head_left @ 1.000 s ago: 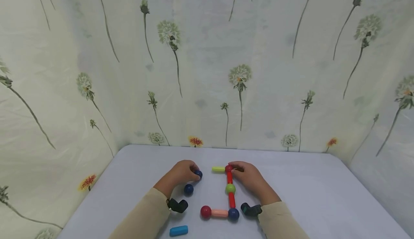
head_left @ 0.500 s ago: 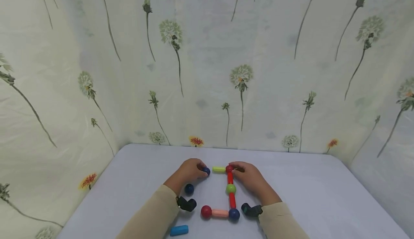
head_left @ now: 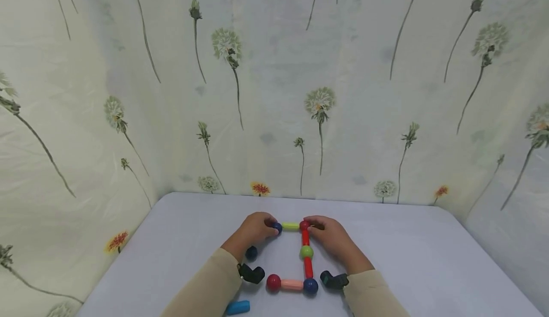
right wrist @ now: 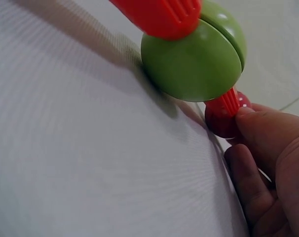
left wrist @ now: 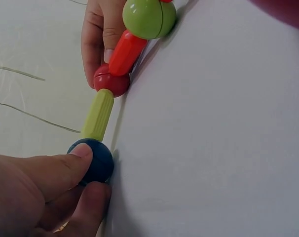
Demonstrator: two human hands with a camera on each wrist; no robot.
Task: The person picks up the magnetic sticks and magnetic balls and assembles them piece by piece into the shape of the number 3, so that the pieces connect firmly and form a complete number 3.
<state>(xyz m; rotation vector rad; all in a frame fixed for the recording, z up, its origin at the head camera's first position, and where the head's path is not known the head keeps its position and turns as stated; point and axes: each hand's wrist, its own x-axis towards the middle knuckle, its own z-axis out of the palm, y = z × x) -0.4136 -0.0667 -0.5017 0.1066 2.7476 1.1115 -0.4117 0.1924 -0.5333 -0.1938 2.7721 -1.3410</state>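
My left hand (head_left: 258, 227) pinches a dark blue ball (left wrist: 101, 163) between thumb and fingers. The ball sits right at the free end of a yellow-green rod (left wrist: 97, 116). That rod's other end meets a red ball (left wrist: 111, 81), which my right hand (head_left: 332, 236) holds with thumb and fingertips. From this red ball, a red rod (head_left: 305, 237) leads to a green ball (head_left: 306, 252), then a second red rod (head_left: 308, 268) runs to a blue ball (head_left: 310, 286). A pink rod (head_left: 292, 285) joins that one to a darker red ball (head_left: 273, 282) at the near left.
Another dark blue ball (head_left: 251, 253) lies loose beside my left wrist, partly covered by it. Nearer the front, a blue rod (head_left: 238, 307) lies partly behind the left sleeve. The white table (head_left: 429, 260) ends at a flower-printed curtain (head_left: 274, 69).
My left hand has moved right with the dark blue ball, bringing it from apart to the end of the yellow-green rod. My right hand has stayed on the red ball.
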